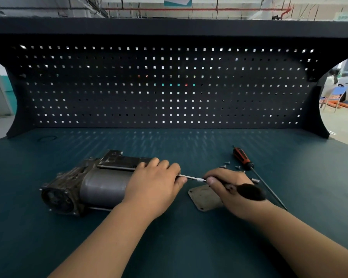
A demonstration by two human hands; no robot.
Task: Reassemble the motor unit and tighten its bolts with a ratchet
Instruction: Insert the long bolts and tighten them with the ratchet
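Teal tabletop carries motor unit; left hand curled over its right end, right hand grips ratchet (shaft aimed there). Likely bolt tightening; next needs socket seated squarely.

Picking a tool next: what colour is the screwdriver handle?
Screwdriver handle: orange with black stripes, head view.

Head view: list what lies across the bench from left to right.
motor unit → left hand holding its end → cover plate → right hand gripping the dark-handled tool → orange-and-black screwdriver. The loose screws overlap the right hand, so they are left out.
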